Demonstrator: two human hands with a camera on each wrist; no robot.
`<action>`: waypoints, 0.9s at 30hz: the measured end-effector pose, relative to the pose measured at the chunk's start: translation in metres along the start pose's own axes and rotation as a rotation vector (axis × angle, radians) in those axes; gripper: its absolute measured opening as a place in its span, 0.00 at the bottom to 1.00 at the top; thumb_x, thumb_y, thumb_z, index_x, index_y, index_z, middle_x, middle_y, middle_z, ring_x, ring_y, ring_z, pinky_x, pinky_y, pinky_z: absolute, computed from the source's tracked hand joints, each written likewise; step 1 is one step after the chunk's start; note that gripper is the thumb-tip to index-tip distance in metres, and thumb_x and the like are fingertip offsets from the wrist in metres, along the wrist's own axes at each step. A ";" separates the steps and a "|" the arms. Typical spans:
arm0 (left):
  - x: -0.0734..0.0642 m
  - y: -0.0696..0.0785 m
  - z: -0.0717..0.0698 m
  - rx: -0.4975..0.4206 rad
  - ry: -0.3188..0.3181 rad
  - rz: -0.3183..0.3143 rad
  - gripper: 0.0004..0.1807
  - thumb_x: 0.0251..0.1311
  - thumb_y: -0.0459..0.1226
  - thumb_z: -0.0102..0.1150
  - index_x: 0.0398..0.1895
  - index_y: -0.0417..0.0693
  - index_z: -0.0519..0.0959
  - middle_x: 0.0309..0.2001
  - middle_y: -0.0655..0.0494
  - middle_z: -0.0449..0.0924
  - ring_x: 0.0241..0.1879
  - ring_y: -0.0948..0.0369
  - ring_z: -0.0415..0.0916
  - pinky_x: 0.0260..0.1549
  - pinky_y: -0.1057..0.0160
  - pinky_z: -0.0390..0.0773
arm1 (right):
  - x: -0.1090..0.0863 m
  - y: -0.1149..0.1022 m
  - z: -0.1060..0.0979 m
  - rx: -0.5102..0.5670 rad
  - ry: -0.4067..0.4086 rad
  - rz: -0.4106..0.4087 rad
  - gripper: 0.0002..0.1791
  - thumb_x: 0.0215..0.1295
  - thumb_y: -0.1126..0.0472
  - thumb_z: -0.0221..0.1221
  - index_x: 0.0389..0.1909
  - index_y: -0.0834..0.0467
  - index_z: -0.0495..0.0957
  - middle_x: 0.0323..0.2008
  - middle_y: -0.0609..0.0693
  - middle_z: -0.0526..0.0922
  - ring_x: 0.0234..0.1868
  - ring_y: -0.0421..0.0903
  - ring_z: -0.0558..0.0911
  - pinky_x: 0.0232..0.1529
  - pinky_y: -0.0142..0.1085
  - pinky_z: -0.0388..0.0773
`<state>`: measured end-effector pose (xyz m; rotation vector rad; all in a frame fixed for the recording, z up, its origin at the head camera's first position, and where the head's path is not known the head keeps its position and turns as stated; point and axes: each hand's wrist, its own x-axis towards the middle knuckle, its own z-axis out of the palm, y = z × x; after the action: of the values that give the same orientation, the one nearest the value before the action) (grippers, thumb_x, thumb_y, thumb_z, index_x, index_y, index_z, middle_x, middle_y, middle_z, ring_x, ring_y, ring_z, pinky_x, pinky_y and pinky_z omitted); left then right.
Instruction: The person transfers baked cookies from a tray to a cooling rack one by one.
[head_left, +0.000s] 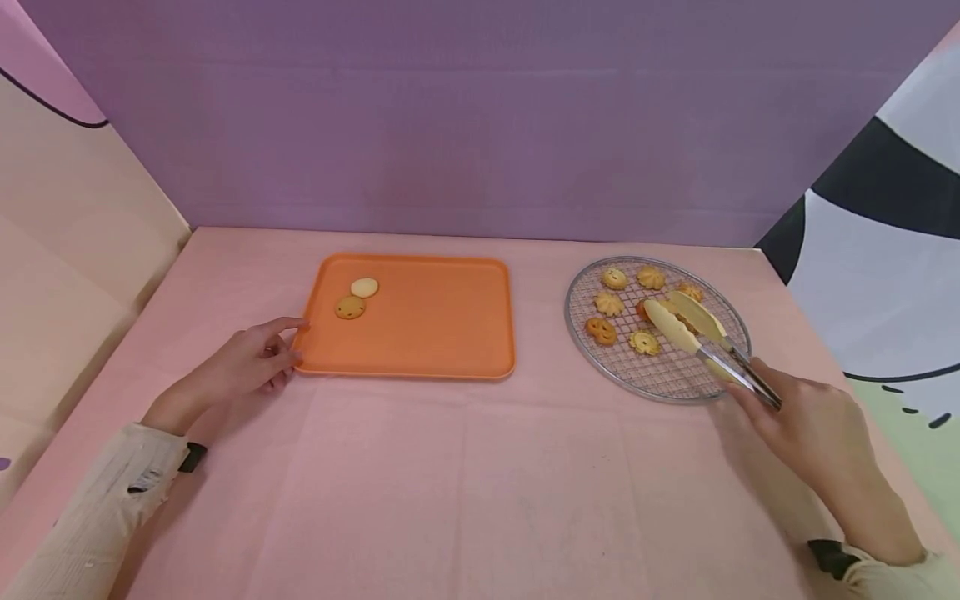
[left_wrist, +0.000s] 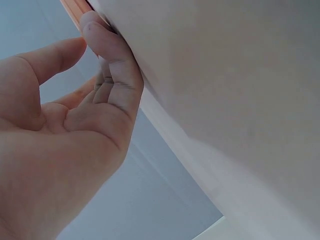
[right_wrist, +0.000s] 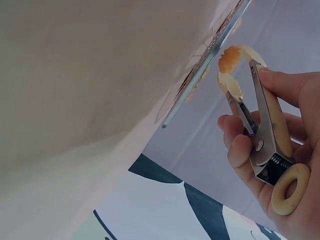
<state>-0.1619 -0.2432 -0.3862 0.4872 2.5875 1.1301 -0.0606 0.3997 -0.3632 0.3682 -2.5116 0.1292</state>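
Note:
At the left, my left hand [head_left: 243, 360] holds the left edge of an orange tray [head_left: 420, 354], its fingertips at the rim near the front corner. On the tray lie a pale oval cookie [head_left: 364, 287] and a browner round cookie [head_left: 350, 307], close together. My right hand [head_left: 813, 425] grips metal tongs [head_left: 738, 372] with cream-coloured tips, reaching over a round wire rack [head_left: 660, 379]. In the right wrist view a golden ridged cookie [right_wrist: 230, 59] shows between the parted tong tips, just above the rack; the tongs' ring [right_wrist: 291, 189] hangs by the palm.
Several cookies lie spread on the rack, among them a pretzel-shaped cookie [head_left: 601, 331], a flower-shaped cookie [head_left: 608, 303] and a ring-centred cookie [head_left: 644, 342]. Pink cloth [head_left: 465, 483] covers the table. A purple panel [head_left: 480, 150] stands behind, with patterned panels at both sides.

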 end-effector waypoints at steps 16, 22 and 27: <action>0.001 -0.005 0.000 0.011 0.013 0.012 0.28 0.68 0.29 0.57 0.70 0.34 0.63 0.27 0.49 0.79 0.23 0.59 0.75 0.22 0.64 0.79 | -0.018 -0.003 -0.020 -0.033 -0.007 0.023 0.21 0.55 0.55 0.70 0.45 0.65 0.84 0.17 0.63 0.79 0.13 0.47 0.64 0.12 0.44 0.58; 0.000 -0.002 0.000 0.017 0.010 0.024 0.30 0.68 0.29 0.57 0.70 0.33 0.62 0.28 0.50 0.79 0.23 0.60 0.75 0.22 0.64 0.79 | -0.025 -0.003 -0.031 -0.065 -0.072 0.081 0.17 0.56 0.53 0.70 0.41 0.59 0.82 0.11 0.48 0.68 0.14 0.44 0.60 0.13 0.38 0.54; 0.001 -0.003 0.000 0.018 0.007 0.025 0.29 0.68 0.29 0.57 0.70 0.33 0.62 0.28 0.50 0.79 0.23 0.60 0.76 0.22 0.65 0.79 | -0.029 -0.003 -0.037 -0.086 -0.131 0.102 0.15 0.59 0.51 0.69 0.36 0.57 0.80 0.10 0.42 0.60 0.15 0.42 0.57 0.15 0.35 0.51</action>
<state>-0.1632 -0.2444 -0.3887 0.5218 2.6067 1.1189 -0.0167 0.4098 -0.3499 0.2200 -2.6554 0.0373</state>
